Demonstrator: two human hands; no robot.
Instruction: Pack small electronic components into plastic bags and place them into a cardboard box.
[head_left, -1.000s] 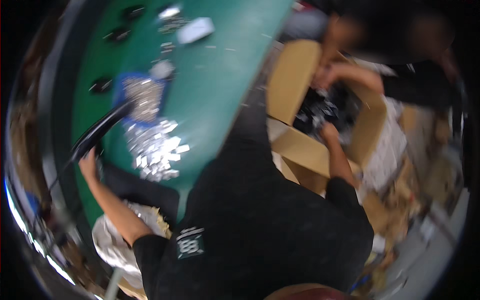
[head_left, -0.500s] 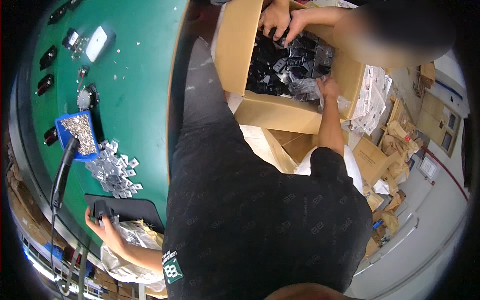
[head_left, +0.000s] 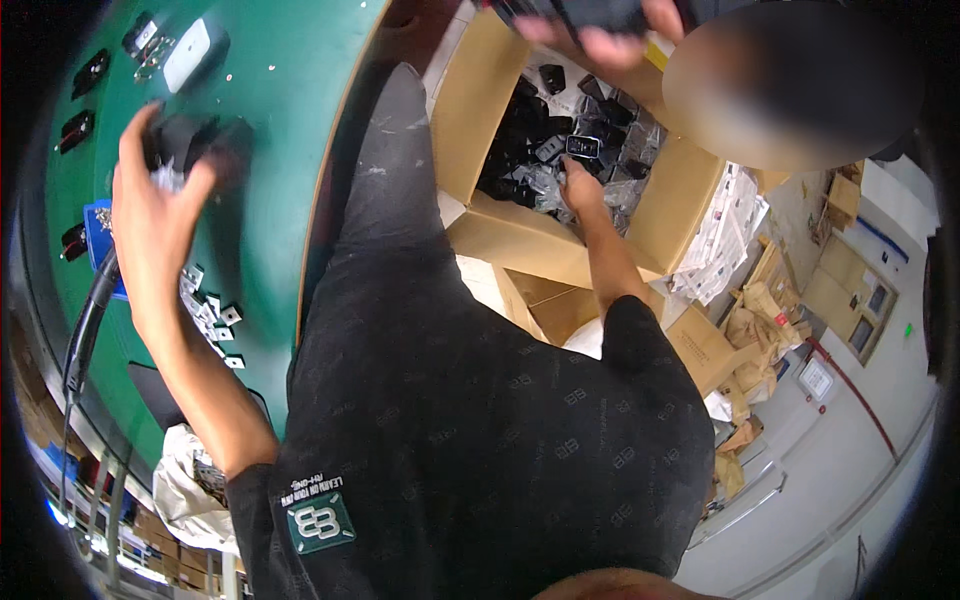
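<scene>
My left hand [head_left: 155,215] is over the green table, with thumb and fingers curved round a blurred black plastic part [head_left: 190,140]. A clear scrap [head_left: 168,178] shows by its palm. Inside the cardboard box, my right hand [head_left: 583,190] has its fingers drawn together beside a black case with a pale rim [head_left: 582,147]. What those fingers hold, if anything, is hidden. Black plastic parts [head_left: 515,150] and clear plastic bags [head_left: 620,197] fill much of the box. Above it, another person's blurred hands [head_left: 610,45] hold dark items.
On the green table [head_left: 285,150] are a white device [head_left: 188,55], small metal plates [head_left: 212,318], a blue tray [head_left: 98,235] behind my left forearm and a black cable tool [head_left: 92,305]. The cardboard box [head_left: 550,245] has raised flaps. Cartons and paper [head_left: 760,310] lie at right.
My left hand has carried the black part away from me across the table. My right hand has left the clear bag and moved left. The other person's hands have risen from the box.
</scene>
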